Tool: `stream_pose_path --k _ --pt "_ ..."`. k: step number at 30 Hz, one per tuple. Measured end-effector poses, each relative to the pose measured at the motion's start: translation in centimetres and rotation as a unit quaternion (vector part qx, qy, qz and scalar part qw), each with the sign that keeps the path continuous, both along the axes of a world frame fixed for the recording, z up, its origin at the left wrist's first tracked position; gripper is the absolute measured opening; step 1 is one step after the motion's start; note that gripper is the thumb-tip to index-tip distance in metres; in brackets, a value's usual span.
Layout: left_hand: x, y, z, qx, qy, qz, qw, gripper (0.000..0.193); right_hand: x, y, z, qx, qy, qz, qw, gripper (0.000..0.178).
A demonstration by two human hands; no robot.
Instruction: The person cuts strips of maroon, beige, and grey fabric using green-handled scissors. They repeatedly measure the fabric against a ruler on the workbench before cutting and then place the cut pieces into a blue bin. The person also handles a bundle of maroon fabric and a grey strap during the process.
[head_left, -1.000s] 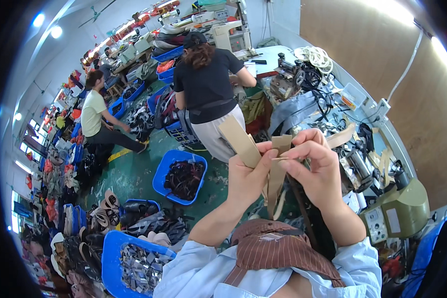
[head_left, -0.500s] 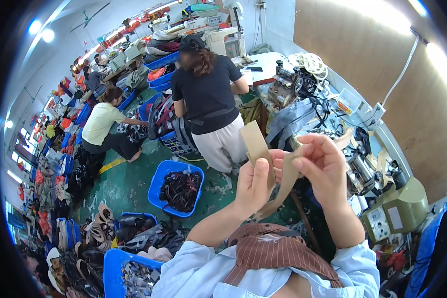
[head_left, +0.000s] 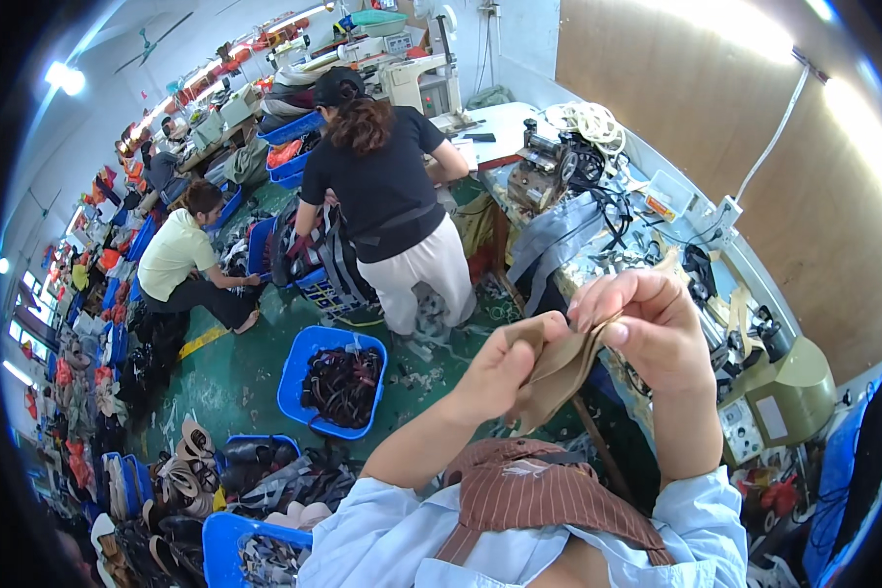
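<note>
A tan webbing strap [head_left: 557,377] hangs folded in layers between my two hands, in front of my chest. My left hand [head_left: 505,367] is closed around one folded part of it, thumb uppermost. Beside it, my right hand [head_left: 647,323] pinches the strap's upper edges between thumb and fingers. The layers bow apart a little lower down, and the part inside my left fist is hidden.
A cluttered workbench [head_left: 583,240] with cut strips and an olive-green machine [head_left: 789,397] runs along my right. Ahead, a blue bin [head_left: 299,367] of dark straps stands on the green floor. Two people [head_left: 382,186] work beyond it; another blue tub [head_left: 227,529] is at lower left.
The strap's upright free end has come down, and its parts are now gathered together. My hands have drawn closer. The person in black leans further over the bags; my view has shifted slightly.
</note>
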State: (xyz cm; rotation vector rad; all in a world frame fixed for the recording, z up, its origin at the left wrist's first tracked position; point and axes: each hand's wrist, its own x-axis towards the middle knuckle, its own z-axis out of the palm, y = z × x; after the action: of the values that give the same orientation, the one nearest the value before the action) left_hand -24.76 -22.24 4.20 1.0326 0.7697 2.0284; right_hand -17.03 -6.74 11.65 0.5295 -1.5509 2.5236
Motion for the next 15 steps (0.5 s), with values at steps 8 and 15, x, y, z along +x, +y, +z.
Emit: stream_pose_path --k 8,15 --pt "0.2 0.5 -0.5 -0.084 -0.023 0.383 0.920 0.017 1.5 -1.9 0.2 0.314 0.094 -0.233 0.916 0.013" --pt "1.2 0.6 -1.5 -0.089 0.077 0.357 0.927 0.017 -0.8 -2.6 -1.9 0.100 0.034 -0.253 0.962 0.015"
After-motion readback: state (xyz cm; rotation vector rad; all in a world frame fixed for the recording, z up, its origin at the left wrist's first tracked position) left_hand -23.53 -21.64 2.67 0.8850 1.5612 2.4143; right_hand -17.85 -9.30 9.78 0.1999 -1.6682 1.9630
